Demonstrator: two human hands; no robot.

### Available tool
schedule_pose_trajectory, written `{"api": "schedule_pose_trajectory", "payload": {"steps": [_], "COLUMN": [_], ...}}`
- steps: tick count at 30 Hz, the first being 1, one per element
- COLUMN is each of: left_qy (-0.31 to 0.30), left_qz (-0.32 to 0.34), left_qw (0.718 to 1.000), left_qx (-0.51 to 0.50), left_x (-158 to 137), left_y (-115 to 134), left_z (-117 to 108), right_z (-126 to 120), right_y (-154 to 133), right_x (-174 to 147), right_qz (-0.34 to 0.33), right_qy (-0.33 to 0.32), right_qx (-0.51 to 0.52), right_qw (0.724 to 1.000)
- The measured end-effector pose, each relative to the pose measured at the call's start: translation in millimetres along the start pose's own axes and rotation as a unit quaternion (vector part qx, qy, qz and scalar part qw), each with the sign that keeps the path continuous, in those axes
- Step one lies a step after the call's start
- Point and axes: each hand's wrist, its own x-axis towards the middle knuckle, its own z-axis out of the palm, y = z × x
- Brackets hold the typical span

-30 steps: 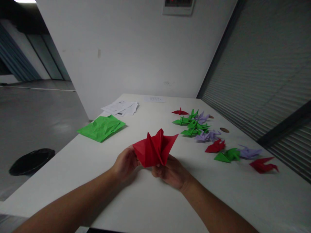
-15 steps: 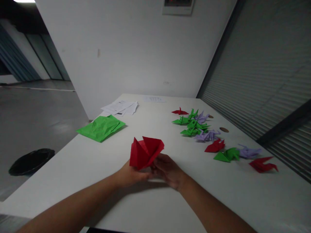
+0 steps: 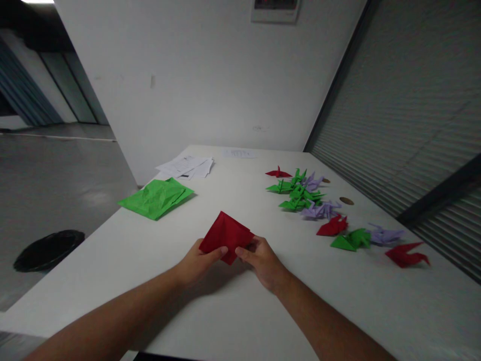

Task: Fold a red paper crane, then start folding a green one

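Observation:
A folded red sheet of origami paper [image 3: 226, 233], now a flattened diamond, is held just above the white table [image 3: 240, 311]. My left hand [image 3: 201, 261] grips its left lower edge, thumb on the front face. On the right lower edge, my right hand [image 3: 261, 258] pinches it the same way, its thumb near the bottom corner. The other fingers of both hands are mostly hidden behind the paper. To the right lie folded paper cranes; nearest are a red crane [image 3: 332, 226], a green crane [image 3: 353, 240] and a purple crane [image 3: 385, 234].
A crumpled stack of green paper [image 3: 156, 198] lies on the left side, with printed sheets [image 3: 186, 166] behind it. Several green cranes [image 3: 296, 200] cluster at the back right. A black-lined bin [image 3: 48, 250] stands on the floor left of the table. Blinds [image 3: 413, 110] border the right edge.
The red paper was opened out in a cupped shape; it is now flattened into a diamond. Both hands have shifted to its two lower edges, thumbs on the front.

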Motion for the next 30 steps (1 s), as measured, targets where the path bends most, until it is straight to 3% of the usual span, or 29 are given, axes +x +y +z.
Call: {"api": "schedule_pose_trajectory", "payload": {"steps": [5, 11, 19, 25, 30], "left_qy": [-0.019, 0.051, 0.12, 0.097, 0.1], "left_qz": [-0.035, 0.008, 0.031, -0.019, 0.017], "left_qw": [0.999, 0.997, 0.992, 0.995, 0.989], "left_qx": [-0.022, -0.057, 0.002, 0.009, 0.11], "left_x": [2, 9, 16, 17, 17], "left_y": [1, 1, 0, 0, -6], "left_z": [1, -2, -7, -8, -15], "right_z": [-7, -8, -17, -22, -33], "right_y": [1, -2, -1, -3, -2], "right_x": [2, 1, 7, 11, 14], "right_qz": [0.008, 0.038, 0.081, 0.022, 0.039], "right_qy": [0.04, 0.04, 0.082, 0.113, 0.132], "right_qx": [-0.02, -0.044, -0.076, -0.135, -0.241], "right_qw": [0.999, 0.998, 0.99, 0.984, 0.961]}}
